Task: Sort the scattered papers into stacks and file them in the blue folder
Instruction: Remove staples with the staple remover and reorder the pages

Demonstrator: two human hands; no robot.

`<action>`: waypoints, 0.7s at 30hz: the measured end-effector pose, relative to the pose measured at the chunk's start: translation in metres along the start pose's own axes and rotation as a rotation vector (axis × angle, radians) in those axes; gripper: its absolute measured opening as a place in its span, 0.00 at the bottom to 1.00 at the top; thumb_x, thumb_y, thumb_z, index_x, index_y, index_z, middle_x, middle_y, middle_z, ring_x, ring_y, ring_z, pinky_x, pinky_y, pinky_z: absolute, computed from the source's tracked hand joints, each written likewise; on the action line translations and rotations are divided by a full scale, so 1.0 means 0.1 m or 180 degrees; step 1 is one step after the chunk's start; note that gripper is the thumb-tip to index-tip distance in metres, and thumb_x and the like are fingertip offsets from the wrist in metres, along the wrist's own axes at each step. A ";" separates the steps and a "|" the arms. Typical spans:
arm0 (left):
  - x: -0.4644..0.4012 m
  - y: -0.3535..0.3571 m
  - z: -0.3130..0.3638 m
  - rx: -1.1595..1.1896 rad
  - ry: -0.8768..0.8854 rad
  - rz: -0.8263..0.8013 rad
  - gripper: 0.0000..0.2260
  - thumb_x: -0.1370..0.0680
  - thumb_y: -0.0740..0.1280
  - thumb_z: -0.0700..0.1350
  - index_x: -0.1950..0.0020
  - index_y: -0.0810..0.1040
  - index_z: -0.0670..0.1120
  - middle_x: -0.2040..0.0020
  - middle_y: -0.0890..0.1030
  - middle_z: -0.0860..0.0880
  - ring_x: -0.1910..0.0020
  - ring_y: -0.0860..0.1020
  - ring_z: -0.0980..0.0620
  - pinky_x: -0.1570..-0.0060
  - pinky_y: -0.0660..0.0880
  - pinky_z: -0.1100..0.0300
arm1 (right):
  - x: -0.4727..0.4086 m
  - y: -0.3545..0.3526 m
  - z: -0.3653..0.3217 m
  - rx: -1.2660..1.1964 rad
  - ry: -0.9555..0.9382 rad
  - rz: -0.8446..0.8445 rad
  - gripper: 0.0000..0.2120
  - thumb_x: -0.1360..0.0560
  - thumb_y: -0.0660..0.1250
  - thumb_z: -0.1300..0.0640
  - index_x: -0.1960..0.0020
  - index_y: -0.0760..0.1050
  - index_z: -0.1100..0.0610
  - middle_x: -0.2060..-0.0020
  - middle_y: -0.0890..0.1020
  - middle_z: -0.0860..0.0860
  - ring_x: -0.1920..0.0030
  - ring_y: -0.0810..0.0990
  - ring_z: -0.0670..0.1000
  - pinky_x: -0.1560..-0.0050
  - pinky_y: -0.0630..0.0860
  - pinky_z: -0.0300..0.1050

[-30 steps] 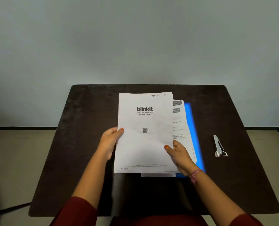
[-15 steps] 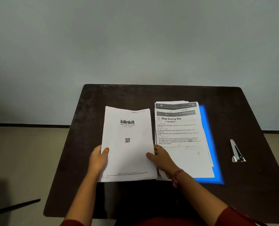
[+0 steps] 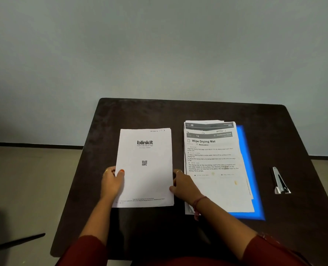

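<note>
blue folder (image 3: 252, 169) mostly hidden under papers (image 3: 216, 166); their small print unreadable.

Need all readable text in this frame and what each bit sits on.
"blinkit": sheet held by both hands, with a QR code below it.
"Section 1": handwritten, that sheet's top right; doubtful.
"Wipe Drying Mat", "Workstation": top sheet of the stack on the blue folder.
"74", "Dexterous Hand": that sheet's grey header.
"2B", "#14": header of the sheet beneath.
Body paragraphs, footers: too small to read reliably.

Left sheet (image 3: 145, 167): "blinkit", QR code; right stack top sheet (image 3: 213, 162): "Wipe Drying Mat", "74"
</note>
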State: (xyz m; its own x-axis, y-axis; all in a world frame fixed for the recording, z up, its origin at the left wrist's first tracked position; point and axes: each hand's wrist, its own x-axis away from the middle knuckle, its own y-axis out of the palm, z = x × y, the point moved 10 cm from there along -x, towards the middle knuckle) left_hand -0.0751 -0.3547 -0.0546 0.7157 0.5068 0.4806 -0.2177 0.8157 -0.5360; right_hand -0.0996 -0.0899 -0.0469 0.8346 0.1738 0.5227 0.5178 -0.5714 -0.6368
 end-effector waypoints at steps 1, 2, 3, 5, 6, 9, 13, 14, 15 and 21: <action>0.00 -0.02 -0.01 -0.0133 0.0003 0.0096 0.16 0.21 0.64 0.44 0.36 0.72 0.39 0.38 0.74 0.41 0.41 0.74 0.42 0.40 0.72 0.48 | 0.00 0.03 0.02 0.0033 0.0021 -0.0027 0.18 0.27 0.65 0.65 0.38 0.68 0.63 0.48 0.81 0.59 0.46 0.78 0.58 0.53 0.70 0.39; 0.00 -0.03 -0.02 -0.0303 0.0015 0.0181 0.17 0.21 0.64 0.45 0.36 0.72 0.39 0.35 0.72 0.40 0.38 0.72 0.41 0.37 0.70 0.46 | 0.00 0.05 0.04 0.0060 0.0048 -0.0048 0.17 0.27 0.65 0.65 0.39 0.69 0.63 0.48 0.80 0.59 0.46 0.78 0.58 0.53 0.70 0.39; 0.02 -0.03 -0.01 -0.0466 0.0009 0.0239 0.17 0.21 0.64 0.46 0.35 0.73 0.40 0.33 0.69 0.40 0.35 0.69 0.40 0.35 0.68 0.44 | 0.00 0.07 0.06 0.0082 0.0073 -0.0067 0.16 0.27 0.65 0.65 0.40 0.69 0.63 0.48 0.80 0.59 0.46 0.78 0.58 0.53 0.70 0.39; 0.04 -0.02 0.00 -0.0718 -0.0019 0.0289 0.19 0.21 0.64 0.48 0.33 0.72 0.41 0.31 0.66 0.40 0.33 0.65 0.40 0.34 0.64 0.45 | 0.00 0.08 0.08 0.0107 0.0088 -0.0097 0.14 0.27 0.65 0.64 0.42 0.71 0.64 0.48 0.79 0.59 0.46 0.78 0.57 0.55 0.69 0.38; 0.05 -0.01 0.00 -0.0776 -0.0020 0.0298 0.19 0.21 0.64 0.48 0.32 0.71 0.41 0.31 0.65 0.40 0.33 0.64 0.40 0.34 0.63 0.45 | 0.00 0.09 0.09 0.0117 0.0080 -0.0103 0.14 0.27 0.65 0.64 0.42 0.71 0.64 0.48 0.79 0.59 0.46 0.77 0.57 0.56 0.68 0.37; 0.07 0.01 0.01 -0.0793 -0.0049 0.0367 0.22 0.22 0.65 0.48 0.29 0.68 0.41 0.30 0.63 0.39 0.32 0.63 0.39 0.33 0.61 0.45 | 0.00 0.08 0.08 0.0154 0.0042 -0.0122 0.12 0.27 0.66 0.62 0.44 0.72 0.64 0.49 0.79 0.59 0.48 0.77 0.56 0.57 0.67 0.37; 0.13 0.00 0.08 -0.0632 0.0011 0.0594 0.23 0.22 0.66 0.47 0.29 0.67 0.41 0.30 0.63 0.39 0.32 0.63 0.39 0.33 0.60 0.44 | 0.04 -0.07 0.05 0.0114 -0.0037 -0.0011 0.06 0.27 0.66 0.59 0.55 0.74 0.63 0.59 0.77 0.56 0.57 0.75 0.54 0.59 0.66 0.39; 0.14 0.01 0.12 -0.0637 0.0085 0.0638 0.23 0.22 0.66 0.46 0.30 0.68 0.41 0.30 0.63 0.39 0.33 0.63 0.39 0.33 0.60 0.44 | 0.06 -0.13 0.06 0.0017 -0.0032 0.0045 0.07 0.27 0.66 0.60 0.55 0.75 0.64 0.60 0.79 0.57 0.56 0.77 0.56 0.59 0.68 0.41; 0.16 0.03 0.17 -0.0650 0.0165 0.0648 0.22 0.22 0.66 0.46 0.30 0.68 0.41 0.30 0.63 0.40 0.33 0.63 0.39 0.34 0.60 0.44 | 0.09 -0.21 0.08 -0.0107 -0.0022 0.0121 0.08 0.27 0.66 0.61 0.53 0.76 0.67 0.59 0.81 0.59 0.54 0.79 0.57 0.55 0.71 0.43; 0.31 0.24 0.48 -0.0529 0.0617 0.0627 0.18 0.22 0.67 0.46 0.33 0.72 0.43 0.32 0.64 0.42 0.34 0.64 0.40 0.35 0.60 0.45 | 0.20 -0.61 0.43 -0.0899 0.0181 0.0507 0.06 0.26 0.66 0.60 0.51 0.79 0.55 0.59 0.81 0.51 0.56 0.79 0.51 0.43 0.77 0.50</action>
State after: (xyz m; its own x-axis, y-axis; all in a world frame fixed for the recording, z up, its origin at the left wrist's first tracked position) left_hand -0.0895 -0.3062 -0.0192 0.7871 0.5749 0.2236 -0.2648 0.6423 -0.7192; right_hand -0.1069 -0.0173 -0.0220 0.8849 0.0240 0.4651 0.3025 -0.7889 -0.5349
